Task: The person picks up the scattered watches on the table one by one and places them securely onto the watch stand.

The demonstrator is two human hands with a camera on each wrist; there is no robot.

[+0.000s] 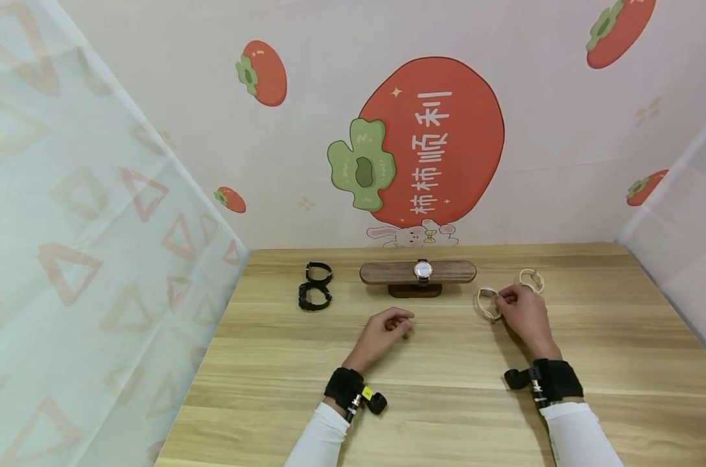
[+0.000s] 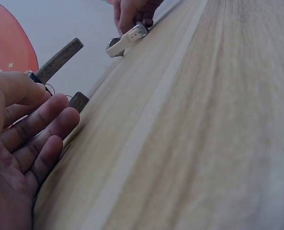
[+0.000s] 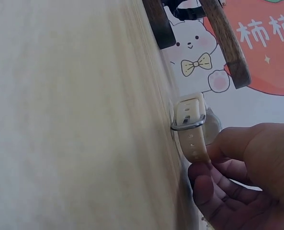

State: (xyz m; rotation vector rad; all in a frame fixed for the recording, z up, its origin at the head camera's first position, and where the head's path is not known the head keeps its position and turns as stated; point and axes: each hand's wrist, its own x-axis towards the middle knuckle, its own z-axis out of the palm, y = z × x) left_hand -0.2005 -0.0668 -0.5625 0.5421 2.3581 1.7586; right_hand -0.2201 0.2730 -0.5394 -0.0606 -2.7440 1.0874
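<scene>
I see a person wearing two close-fitting white sleeves, the left sleeve (image 1: pixel 317 436) and the right sleeve (image 1: pixel 580 436). A wide black left wristband (image 1: pixel 342 386) carries a rounded black pod (image 1: pixel 377 403), with a small bright yellow tag (image 1: pixel 367 392) and a slim silvery fitting (image 1: pixel 355 403) beside it. A matching black right wristband (image 1: pixel 561 379) bears a second black pod (image 1: pixel 513 379) on a short black arm, plus another narrow piece of silvery hardware (image 1: pixel 537 388). The left hand (image 1: pixel 382 331) and right hand (image 1: pixel 529 316) are bare.
</scene>
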